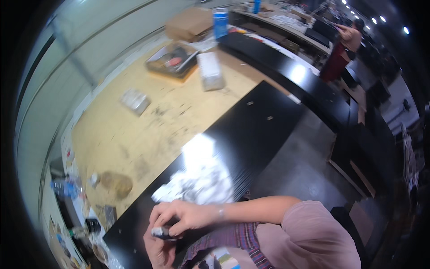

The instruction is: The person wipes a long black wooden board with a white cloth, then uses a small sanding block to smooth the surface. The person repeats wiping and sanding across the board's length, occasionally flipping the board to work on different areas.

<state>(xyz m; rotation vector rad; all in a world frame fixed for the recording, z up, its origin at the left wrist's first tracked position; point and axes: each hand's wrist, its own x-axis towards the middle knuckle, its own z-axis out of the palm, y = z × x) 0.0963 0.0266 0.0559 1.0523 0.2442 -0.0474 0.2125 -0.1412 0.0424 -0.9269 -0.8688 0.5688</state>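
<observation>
Close to my body, my right hand and my left hand are drawn together around a small dark thing with a pale end. Its kind is too blurred to make out. The right fingers pinch it from above, and the left hand wraps it from below and the side. Just beyond my hands lies a crumpled white cloth on a long glossy black panel. The panel rests along the near edge of a yellowish worktable.
On the table sit a bottle of yellowish liquid, a wrapped block, a white block, a box of odds and ends and a cardboard box. More black panels lie beyond. A person stands far right.
</observation>
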